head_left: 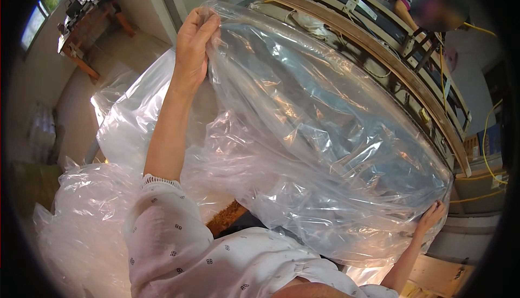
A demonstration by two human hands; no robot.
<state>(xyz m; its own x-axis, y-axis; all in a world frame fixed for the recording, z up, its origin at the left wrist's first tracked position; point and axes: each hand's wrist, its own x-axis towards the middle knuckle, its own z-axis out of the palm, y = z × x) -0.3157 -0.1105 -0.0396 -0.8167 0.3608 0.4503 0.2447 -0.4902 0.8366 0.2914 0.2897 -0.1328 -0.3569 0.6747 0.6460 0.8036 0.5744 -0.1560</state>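
A wide sheet of clear plastic film point(303, 108) stretches between my two hands, wrinkled and shiny, its far edge pulled into a long line. My left hand point(196, 41), raised toward the top of the view, pinches the sheet's upper left corner between thumb and fingers. At the lower right, my right hand point(431, 215) is closed on the opposite end of the same sheet. More of the film drapes in loose folds toward my body and hides what lies under it.
Heaps of clear plastic film point(92, 200) lie to my left. Beyond the sheet runs a long machine frame point(374, 33) with wooden rails and cables. Another person's arm point(406, 14) shows behind it. A wooden table point(86, 33) stands far left, and yellow cords point(487, 162) hang at right.
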